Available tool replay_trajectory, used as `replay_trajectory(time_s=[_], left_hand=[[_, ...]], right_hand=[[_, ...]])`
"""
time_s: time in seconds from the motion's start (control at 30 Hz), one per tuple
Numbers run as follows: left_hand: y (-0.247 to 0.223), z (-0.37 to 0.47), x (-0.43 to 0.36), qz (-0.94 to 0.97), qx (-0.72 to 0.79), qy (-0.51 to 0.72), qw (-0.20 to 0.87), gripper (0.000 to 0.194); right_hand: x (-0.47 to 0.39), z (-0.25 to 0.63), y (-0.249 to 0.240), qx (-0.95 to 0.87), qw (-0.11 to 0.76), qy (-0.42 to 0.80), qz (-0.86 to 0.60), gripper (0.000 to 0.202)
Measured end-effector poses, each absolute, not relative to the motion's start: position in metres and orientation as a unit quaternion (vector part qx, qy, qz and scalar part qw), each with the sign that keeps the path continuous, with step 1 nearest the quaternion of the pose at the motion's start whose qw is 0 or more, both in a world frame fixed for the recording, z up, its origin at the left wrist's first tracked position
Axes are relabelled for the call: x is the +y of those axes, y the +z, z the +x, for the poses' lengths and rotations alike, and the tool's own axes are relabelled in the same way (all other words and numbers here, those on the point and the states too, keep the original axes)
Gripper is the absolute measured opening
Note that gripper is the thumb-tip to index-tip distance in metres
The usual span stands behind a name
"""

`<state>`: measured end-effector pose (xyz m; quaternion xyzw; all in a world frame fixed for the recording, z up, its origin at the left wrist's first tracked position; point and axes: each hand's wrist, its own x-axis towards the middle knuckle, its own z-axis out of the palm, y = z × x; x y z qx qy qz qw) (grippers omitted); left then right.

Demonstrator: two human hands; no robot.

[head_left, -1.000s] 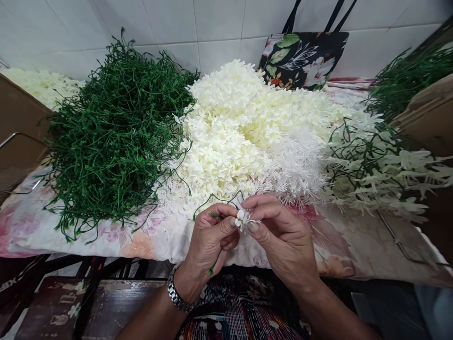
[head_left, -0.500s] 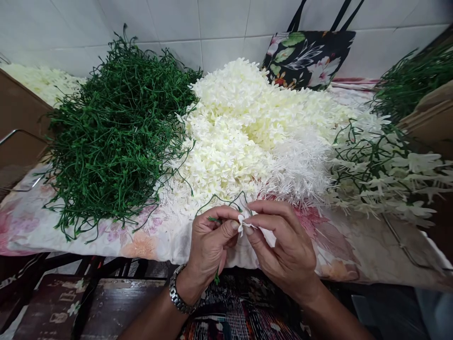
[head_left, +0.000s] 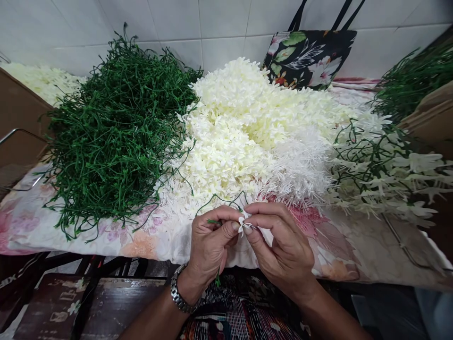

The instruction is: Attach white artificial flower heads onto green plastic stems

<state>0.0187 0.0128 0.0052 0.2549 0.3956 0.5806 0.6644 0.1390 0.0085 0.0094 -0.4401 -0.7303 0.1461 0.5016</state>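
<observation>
Over the front edge of the cloth, my left hand is closed around a green plastic stem. One end of this stem pokes out below the palm. My right hand pinches a small white artificial flower between thumb and fingers, right against the left thumb and fingertip. Where stem and flower meet is hidden by the fingers. Just beyond the fingertips lies a thin green stem. Past it spreads a heap of cream-white flowers, with thin white stamen-like pieces at its right.
A tall tangle of green stems stands on the left. At right lie white flowers on green stems. A black floral bag leans on the tiled wall. Cardboard boxes flank the flowered tablecloth.
My right hand has shifted slightly left, closer to my left fingers. The white flower between them has turned a little, with its petals showing more. The heaps stay the same.
</observation>
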Motion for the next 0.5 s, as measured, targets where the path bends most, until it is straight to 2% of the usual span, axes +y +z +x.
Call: replay_trajectory(time_s=[0.27, 0.43, 0.5], left_hand=[[0.007, 0.019, 0.015, 0.316, 0.395, 0.582, 0.636, 0.004], [0.011, 0.013, 0.018, 0.312, 0.425, 0.537, 0.659, 0.009], [0.013, 0.011, 0.019, 0.320, 0.436, 0.514, 0.665, 0.009]], right_hand=[[0.011, 0.140, 0.008, -0.747, 0.490, 0.111, -0.436, 0.016], [0.017, 0.150, 0.009, -0.789, 0.456, 0.078, -0.404, 0.036], [0.020, 0.154, 0.009, -0.821, 0.431, 0.067, -0.369, 0.035]])
